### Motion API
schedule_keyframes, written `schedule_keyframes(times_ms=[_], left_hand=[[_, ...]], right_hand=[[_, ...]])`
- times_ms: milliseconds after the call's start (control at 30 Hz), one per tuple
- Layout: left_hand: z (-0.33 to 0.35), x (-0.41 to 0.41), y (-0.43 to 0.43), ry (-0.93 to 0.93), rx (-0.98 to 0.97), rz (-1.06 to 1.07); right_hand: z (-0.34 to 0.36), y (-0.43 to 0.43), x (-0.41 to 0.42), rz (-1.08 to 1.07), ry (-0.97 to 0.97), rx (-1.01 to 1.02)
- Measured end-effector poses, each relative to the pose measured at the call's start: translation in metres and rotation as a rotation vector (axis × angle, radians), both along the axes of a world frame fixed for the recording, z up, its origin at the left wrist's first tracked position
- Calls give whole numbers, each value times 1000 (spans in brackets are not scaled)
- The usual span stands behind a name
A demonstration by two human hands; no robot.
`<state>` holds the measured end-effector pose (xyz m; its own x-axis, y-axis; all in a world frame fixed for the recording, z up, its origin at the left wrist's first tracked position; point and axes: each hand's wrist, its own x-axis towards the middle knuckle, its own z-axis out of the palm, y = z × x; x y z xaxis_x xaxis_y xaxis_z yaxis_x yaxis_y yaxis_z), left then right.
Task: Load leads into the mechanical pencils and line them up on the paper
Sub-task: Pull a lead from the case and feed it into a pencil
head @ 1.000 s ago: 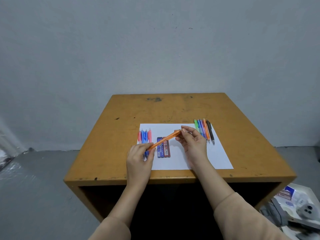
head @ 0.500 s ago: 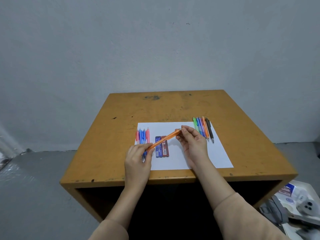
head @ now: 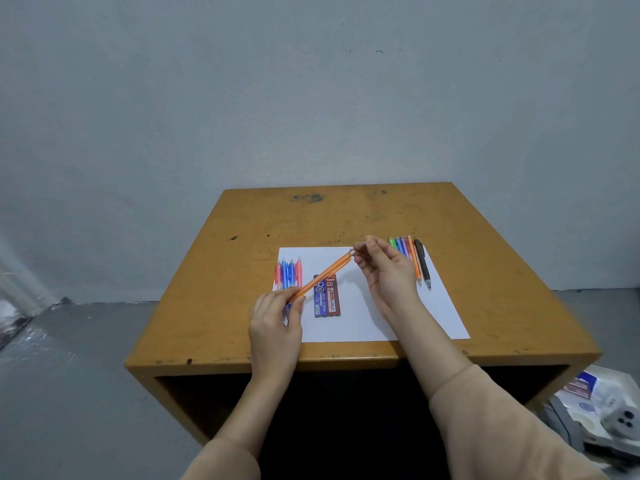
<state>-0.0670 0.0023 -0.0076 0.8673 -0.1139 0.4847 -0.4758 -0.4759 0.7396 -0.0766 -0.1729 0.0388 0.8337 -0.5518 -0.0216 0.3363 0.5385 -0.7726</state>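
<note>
Left hand [head: 277, 320] grips the lower end of an orange mechanical pencil [head: 322, 275], held slanting above the white paper [head: 363, 323]. Right hand [head: 388, 275] has its fingertips pinched together at the pencil's upper end; what they pinch I cannot tell. Below the pencil lie a blue lead case [head: 319, 296] and a red lead case [head: 333, 296], touching. Pink and blue pencils [head: 287, 271] lie at the sheet's left edge, and a mixed-colour row of pencils [head: 410, 259] lies at its far right corner, on the wooden table [head: 346, 213].
</note>
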Motion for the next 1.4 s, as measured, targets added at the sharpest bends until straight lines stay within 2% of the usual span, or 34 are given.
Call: schedule_keyframes(times_ms=[100, 333, 500, 767, 1067, 1267, 1400], left_hand=[[1, -1, 0, 8, -10, 19], [5, -4, -1, 21, -13, 51], [3, -3, -2, 19, 8, 72], [3, -4, -1, 6, 12, 47], [3, -4, 0, 36, 15, 54], [3, -3, -1, 41, 19, 61], [3, -3, -1, 32, 17, 65]], right_hand=[[-1, -8, 7, -32, 22, -75], [-20, -18, 15, -112, 371, -794], [-24, -13, 13, -149, 500, -1016], [-25, -9, 12, -72, 580, -1160], [-28, -9, 12, -39, 560, -1253], [-27, -9, 11, -36, 562, -1243], [-28, -11, 10, -72, 547, -1143]])
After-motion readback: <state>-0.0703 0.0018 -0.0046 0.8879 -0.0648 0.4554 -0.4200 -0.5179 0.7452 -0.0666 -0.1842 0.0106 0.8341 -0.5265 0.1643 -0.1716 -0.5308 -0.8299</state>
